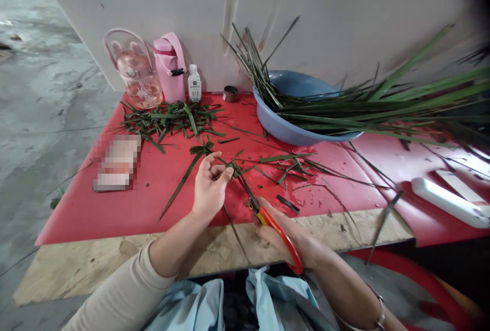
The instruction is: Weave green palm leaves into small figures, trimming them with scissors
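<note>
My left hand [212, 183] pinches a green leaf strip [230, 166] between thumb and fingers above the red table cover. In my right hand [281, 234] is a pair of scissors [277, 234] with red handles, its blades pointing up and left to the strip at my left fingertips. Whether the blades are parted is too small to tell. A folded leaf piece with a long tail [179, 185] lies just left of my left hand. Loose leaf scraps [293, 167] are scattered to the right of the blades.
A blue basin [306, 134] holds long green leaves that stick out far right. At the back left lies a pile of cut leaf pieces [172, 119], before a clear pink jug [140, 78], a pink bottle [170, 73] and a small white bottle [194, 86]. A blurred-out flat object [117, 162] lies left.
</note>
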`<state>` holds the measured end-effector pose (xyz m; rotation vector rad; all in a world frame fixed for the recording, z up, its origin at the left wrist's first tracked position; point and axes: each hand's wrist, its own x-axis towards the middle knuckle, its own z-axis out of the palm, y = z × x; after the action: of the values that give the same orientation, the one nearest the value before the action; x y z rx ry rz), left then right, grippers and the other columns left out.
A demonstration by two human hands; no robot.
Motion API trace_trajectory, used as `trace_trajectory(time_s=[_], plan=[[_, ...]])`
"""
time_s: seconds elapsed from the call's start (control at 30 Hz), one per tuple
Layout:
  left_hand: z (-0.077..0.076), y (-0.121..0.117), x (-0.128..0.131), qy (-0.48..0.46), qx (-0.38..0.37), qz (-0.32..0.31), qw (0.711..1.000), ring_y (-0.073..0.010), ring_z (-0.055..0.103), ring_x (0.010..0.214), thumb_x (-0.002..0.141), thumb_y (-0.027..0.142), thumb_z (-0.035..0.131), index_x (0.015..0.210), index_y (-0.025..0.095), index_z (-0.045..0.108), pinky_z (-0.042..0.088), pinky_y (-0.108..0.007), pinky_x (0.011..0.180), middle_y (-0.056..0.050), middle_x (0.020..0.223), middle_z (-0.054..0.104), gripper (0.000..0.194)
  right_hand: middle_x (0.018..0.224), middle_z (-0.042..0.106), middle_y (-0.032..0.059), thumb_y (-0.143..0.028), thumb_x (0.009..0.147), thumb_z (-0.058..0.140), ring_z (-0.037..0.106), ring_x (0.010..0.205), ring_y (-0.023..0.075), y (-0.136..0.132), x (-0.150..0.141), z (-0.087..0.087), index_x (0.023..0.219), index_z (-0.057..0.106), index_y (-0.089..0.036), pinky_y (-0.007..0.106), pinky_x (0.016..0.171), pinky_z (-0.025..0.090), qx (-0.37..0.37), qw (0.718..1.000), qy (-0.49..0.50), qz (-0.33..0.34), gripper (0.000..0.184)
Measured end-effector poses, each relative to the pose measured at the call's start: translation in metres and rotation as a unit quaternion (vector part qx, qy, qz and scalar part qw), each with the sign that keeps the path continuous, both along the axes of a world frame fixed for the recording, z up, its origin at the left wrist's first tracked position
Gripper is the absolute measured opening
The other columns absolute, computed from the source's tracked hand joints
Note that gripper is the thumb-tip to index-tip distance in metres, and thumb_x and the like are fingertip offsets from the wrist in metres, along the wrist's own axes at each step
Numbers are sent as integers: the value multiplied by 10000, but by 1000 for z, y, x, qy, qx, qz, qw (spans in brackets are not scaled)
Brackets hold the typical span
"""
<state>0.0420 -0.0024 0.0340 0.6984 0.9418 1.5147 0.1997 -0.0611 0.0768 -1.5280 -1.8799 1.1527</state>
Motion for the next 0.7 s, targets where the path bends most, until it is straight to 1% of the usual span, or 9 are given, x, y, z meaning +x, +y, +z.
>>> trace_trajectory(time_s=[0.1, 0.2, 0.33, 0.57, 0.7], plan=[[1, -1, 1, 26, 2, 0, 1000, -67, 516, 550, 666, 227, 674, 985, 193, 448, 430, -212, 615, 73, 570, 537, 393, 599, 556, -38, -174, 716, 482, 491, 480, 117, 0, -3, -3, 846, 576, -241, 230, 458, 451, -31, 999, 25, 17, 174], [0, -2, 1, 47, 6, -1, 999, -70, 512, 533, 671, 249, 675, 946, 200, 430, 413, -204, 576, 74, 571, 533, 372, 657, 561, -23, -197, 728, 483, 510, 543, 137, 1, -3, -12, 958, 554, -247, 250, 496, 459, -31, 999, 40, 4, 246], [-2, -4, 2, 58, 17, -1, 998, -76, 530, 551, 677, 263, 677, 916, 202, 424, 410, -203, 576, 69, 586, 536, 354, 636, 546, -21, -197, 741, 472, 490, 527, 129, 3, -3, -22, 972, 543, -240, 230, 478, 422, -14, 999, 47, -13, 246], [-1, -5, 2, 46, 10, -11, 999, -70, 523, 557, 681, 258, 674, 855, 198, 405, 411, -202, 572, 66, 605, 526, 326, 682, 574, -5, -247, 776, 470, 523, 561, 135, 11, -7, -14, 1053, 512, -193, 222, 500, 408, -17, 1000, -22, -1, 285], [1, -5, 1, 56, 8, -4, 998, -62, 512, 560, 673, 263, 678, 822, 197, 407, 408, -196, 573, 63, 626, 516, 316, 729, 615, 6, -271, 790, 460, 573, 596, 146, 12, -8, -13, 1073, 519, -179, 226, 555, 430, 17, 998, -68, 5, 304]])
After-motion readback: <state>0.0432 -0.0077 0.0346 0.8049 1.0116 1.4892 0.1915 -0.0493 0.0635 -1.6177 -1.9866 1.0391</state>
